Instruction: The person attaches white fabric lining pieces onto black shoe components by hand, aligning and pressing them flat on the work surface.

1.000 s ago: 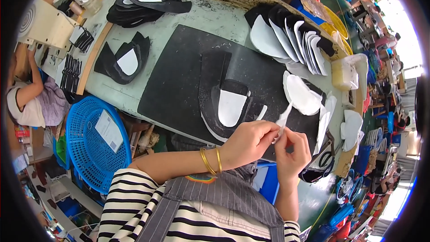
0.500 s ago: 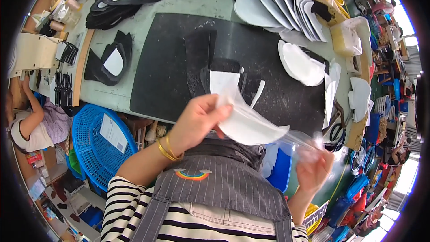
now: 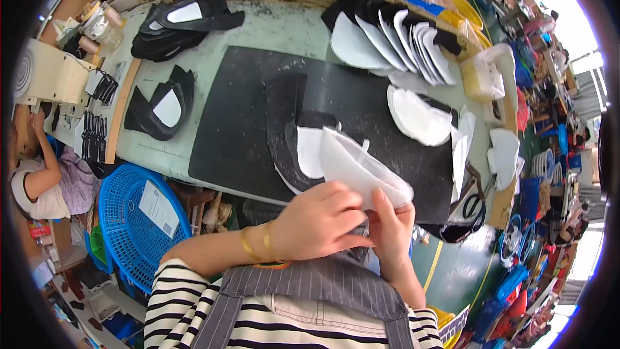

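Note:
My right hand [image 3: 392, 226] grips a white curved, pad-like piece [image 3: 358, 169] by its lower edge, the thumb lying on its face. The piece is tilted above the near edge of the table. Beside its lower left end is my left hand [image 3: 320, 221], fingers loosely curled and thumb apart from them, with nothing visible between. Behind the held piece, a black fabric part [image 3: 284, 136] with a white patch [image 3: 310, 152] lies on the black mat [image 3: 226, 123]; the held piece hides some of it.
Black parts with white patches [image 3: 174, 19] are stacked at the far left. Several white curved pieces [image 3: 361, 42] stand fanned at the far right. White pads [image 3: 420, 116], scissors [image 3: 475, 207] and a clear tub [image 3: 483, 77] are on the right. A blue basket [image 3: 123, 220] stands left; another person [image 3: 42, 181] sits beyond.
The clear film that my right hand was pulling off the white piece is out of sight. My right hand has come in and grips the piece; my left hand has moved down off it.

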Available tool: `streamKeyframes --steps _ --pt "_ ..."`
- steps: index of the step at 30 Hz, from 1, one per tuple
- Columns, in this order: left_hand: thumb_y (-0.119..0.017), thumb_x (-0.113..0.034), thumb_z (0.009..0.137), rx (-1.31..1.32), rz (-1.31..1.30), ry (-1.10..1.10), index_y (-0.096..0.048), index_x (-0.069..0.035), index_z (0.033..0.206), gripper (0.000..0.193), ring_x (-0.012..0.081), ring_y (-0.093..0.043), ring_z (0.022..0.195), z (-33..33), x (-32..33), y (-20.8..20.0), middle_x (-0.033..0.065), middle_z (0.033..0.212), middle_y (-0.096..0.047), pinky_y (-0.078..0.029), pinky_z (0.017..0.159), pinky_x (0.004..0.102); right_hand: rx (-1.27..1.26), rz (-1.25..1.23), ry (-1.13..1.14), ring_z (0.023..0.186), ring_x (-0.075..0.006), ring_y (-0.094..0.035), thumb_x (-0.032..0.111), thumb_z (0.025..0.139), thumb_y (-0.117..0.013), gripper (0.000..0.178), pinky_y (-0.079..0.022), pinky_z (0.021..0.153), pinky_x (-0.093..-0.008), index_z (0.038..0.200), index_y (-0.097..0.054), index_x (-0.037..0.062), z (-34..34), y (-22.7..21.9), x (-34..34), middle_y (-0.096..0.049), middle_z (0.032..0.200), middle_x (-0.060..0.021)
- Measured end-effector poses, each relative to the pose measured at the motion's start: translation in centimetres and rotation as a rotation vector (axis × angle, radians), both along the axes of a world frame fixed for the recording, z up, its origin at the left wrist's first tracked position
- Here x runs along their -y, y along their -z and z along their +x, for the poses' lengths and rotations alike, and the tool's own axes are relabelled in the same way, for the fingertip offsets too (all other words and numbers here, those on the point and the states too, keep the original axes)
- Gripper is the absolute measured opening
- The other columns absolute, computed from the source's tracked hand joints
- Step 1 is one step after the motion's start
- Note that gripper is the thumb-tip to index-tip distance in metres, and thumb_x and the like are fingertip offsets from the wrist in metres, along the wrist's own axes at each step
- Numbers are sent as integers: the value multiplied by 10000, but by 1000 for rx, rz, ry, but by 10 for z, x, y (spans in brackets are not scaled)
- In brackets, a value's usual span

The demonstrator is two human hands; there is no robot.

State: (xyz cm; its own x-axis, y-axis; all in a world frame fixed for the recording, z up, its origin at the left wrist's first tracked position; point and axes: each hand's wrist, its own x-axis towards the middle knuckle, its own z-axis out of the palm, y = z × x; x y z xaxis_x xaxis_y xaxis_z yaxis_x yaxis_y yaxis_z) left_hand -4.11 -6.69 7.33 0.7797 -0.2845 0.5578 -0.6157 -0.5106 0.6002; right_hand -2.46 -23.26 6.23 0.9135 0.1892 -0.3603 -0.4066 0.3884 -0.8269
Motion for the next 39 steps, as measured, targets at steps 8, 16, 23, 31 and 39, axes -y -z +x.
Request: streamKeyframes --steps 8,16,23,31,39 --pt "-627 -166 898 -808 -1181 -89 -627 -11 1044 212 40 -557 838 10 -39 26 13 947 -638 -465 701 210 258 -292 -196 813 -130 -617 9 828 -650 159 -489 745 -278 980 -640 -38 38 15 -19 -665 917 -76" --pt "-665 -69 845 -834 -466 -492 -635 -7 1006 175 35 -527 688 6 -61 84 -8 818 -619 -443 610 177 164 -611 -449 619 -65 -562 106 813 -707 207 -446 533 -199 939 -625 -37 54 66 -22 -655 796 -52" --pt "-677 -61 794 -696 -451 -570 -617 -31 1043 258 111 -562 680 3 -56 83 37 809 -617 -468 602 228 210 -660 -443 654 -82 -606 118 792 -716 250 -477 567 -227 963 -634 -45 48 76 -28 -673 787 -67" --pt "-714 -226 704 -204 291 -109 -520 -29 1239 602 324 -422 1236 9 -33 82 147 1326 -463 -311 1025 473 477 -1118 -359 650 -332 -645 227 742 -719 390 -516 585 -372 1001 -534 2 42 67 -30 -639 751 -172" --pt "-564 -524 810 -276 567 40 -513 -33 1270 675 332 -389 1267 9 -33 61 93 1356 -469 -184 1079 547 712 -1955 343 877 -366 -547 126 775 -680 364 -459 763 -433 1101 -563 16 89 71 165 -583 964 -194"
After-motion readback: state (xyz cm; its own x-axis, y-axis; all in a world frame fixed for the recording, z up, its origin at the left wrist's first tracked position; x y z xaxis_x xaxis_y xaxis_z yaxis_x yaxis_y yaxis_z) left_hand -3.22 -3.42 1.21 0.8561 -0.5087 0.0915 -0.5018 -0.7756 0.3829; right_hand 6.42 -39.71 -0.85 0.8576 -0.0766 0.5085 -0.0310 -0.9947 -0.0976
